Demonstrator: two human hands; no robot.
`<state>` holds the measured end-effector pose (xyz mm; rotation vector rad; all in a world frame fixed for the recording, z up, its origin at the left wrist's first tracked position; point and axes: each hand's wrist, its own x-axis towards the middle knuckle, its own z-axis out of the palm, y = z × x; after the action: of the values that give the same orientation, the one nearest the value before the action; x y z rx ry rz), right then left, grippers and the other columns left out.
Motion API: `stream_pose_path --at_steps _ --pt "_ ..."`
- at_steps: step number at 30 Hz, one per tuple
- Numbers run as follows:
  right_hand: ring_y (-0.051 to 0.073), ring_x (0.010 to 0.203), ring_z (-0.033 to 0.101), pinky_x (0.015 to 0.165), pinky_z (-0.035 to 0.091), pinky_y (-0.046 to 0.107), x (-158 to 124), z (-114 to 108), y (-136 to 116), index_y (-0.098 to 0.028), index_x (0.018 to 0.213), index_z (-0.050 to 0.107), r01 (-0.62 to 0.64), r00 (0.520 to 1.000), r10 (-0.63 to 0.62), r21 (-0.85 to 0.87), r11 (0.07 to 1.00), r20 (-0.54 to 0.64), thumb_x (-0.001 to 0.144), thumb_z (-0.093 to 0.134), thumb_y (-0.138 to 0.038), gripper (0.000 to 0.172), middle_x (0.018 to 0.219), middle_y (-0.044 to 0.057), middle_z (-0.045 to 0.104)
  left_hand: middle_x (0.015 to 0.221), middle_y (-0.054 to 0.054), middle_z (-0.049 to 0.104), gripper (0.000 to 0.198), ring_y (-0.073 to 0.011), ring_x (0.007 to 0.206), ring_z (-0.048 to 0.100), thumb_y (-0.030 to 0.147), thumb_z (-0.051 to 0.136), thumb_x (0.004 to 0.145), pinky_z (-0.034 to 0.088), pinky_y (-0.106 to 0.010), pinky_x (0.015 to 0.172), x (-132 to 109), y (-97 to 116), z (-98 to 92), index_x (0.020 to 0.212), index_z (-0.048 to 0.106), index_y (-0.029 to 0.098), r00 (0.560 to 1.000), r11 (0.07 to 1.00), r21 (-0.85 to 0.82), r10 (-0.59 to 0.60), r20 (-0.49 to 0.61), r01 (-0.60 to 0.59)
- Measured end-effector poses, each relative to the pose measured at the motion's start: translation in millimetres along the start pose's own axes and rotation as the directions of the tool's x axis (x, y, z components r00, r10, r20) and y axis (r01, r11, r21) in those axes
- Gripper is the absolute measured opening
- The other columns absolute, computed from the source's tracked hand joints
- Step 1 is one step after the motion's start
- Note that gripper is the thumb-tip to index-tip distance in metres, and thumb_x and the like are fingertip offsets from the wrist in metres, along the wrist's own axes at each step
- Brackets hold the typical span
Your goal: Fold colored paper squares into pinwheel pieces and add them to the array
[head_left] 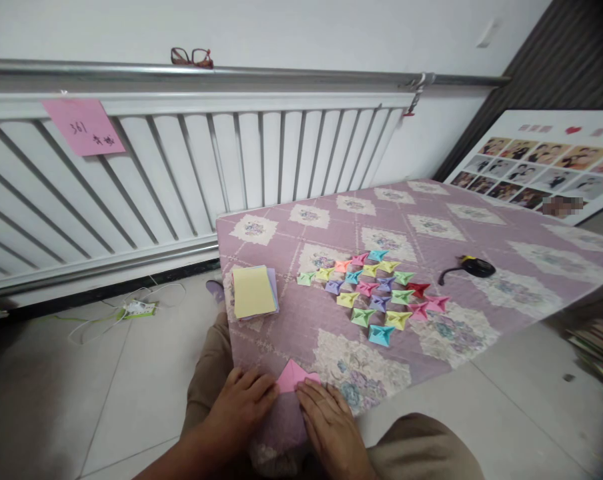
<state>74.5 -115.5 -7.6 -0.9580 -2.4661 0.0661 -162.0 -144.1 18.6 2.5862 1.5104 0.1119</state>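
Note:
A partly folded sheet of pink paper (290,377) lies near the front edge of the cloth-covered table, its peak pointing away from me. My left hand (246,400) has its fingers bent over the paper's left side and holds it there. On the right side, the fingers of my right hand (329,423) are close together and press the paper down; its thumb is hidden. Beyond the hands stand several small folded paper figures, among them a blue one (381,335), a yellow one (397,320) and a green one (362,317). A stack of coloured paper sheets (254,292) is at the left edge.
The patterned purple tablecloth (281,340) covers the table. A black and yellow object with a strap (476,267) lies to the right. Behind are a white radiator (271,153), glasses (192,57) on a pipe, and a photo board (536,160). A power strip (139,309) rests on the floor.

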Motion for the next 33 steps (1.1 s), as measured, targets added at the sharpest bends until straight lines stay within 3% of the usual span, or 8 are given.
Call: stream_pose_path --at_steps 9,17,23,29,33 --pt "0.019 0.108 0.063 0.096 0.042 0.037 2.7 -1.0 -2.7 -0.026 0.132 0.051 -0.009 1.000 0.010 -0.028 1.000 0.024 0.083 0.047 -0.008 0.052 0.119 0.002 0.069 0.132 -0.008 0.057 0.039 -0.0239 0.115 0.049 0.021 0.048 0.095 0.032 -0.040 0.096 -5.7 1.0 5.2 0.133 0.049 0.028 1.000 1.000 0.005 -0.028 0.007 0.028" --pt "0.022 0.104 0.063 0.092 0.043 0.040 9.6 -3.3 -12.7 -0.028 0.114 0.062 -0.110 0.994 0.110 -0.007 0.994 0.018 0.085 0.060 -0.017 0.032 0.112 0.001 0.070 0.128 -0.003 0.060 0.033 -0.0220 0.114 0.050 0.018 0.052 0.092 0.033 -0.038 0.093 -7.0 -3.7 11.1 0.123 0.056 0.029 0.996 0.998 -0.039 -0.056 -0.066 0.054" --pt "0.023 0.104 0.063 0.091 0.044 0.039 9.9 -3.5 -14.4 -0.027 0.113 0.062 -0.113 0.993 0.113 -0.013 0.993 0.009 0.084 0.063 -0.019 0.030 0.112 0.003 0.069 0.103 -0.003 0.065 0.026 -0.0186 0.095 0.055 0.009 0.048 0.089 0.039 -0.034 0.086 20.6 -1.0 -9.0 0.101 0.066 0.024 0.982 0.971 -0.166 -0.184 -0.049 0.174" --pt "0.023 0.105 0.063 0.092 0.044 0.040 8.2 -1.8 -14.6 -0.026 0.114 0.062 -0.108 0.994 0.108 -0.010 0.994 -0.008 0.083 0.061 -0.017 0.032 0.112 0.003 0.069 0.097 -0.003 0.063 0.018 -0.0192 0.092 0.054 0.019 0.048 0.093 0.039 -0.033 0.085 56.1 11.5 -13.4 0.094 0.066 0.023 0.989 0.976 -0.177 -0.139 -0.056 0.127" --pt "0.023 0.106 0.062 0.092 0.045 0.039 8.6 -3.7 -15.5 -0.026 0.116 0.061 -0.120 0.993 0.120 0.017 0.993 0.001 0.083 0.060 -0.015 0.035 0.113 0.004 0.069 0.099 -0.003 0.060 0.009 -0.0204 0.096 0.052 0.026 0.055 0.088 0.038 -0.034 0.086 69.9 13.9 -11.3 0.091 0.062 0.021 0.956 0.931 -0.255 -0.286 -0.070 0.260"
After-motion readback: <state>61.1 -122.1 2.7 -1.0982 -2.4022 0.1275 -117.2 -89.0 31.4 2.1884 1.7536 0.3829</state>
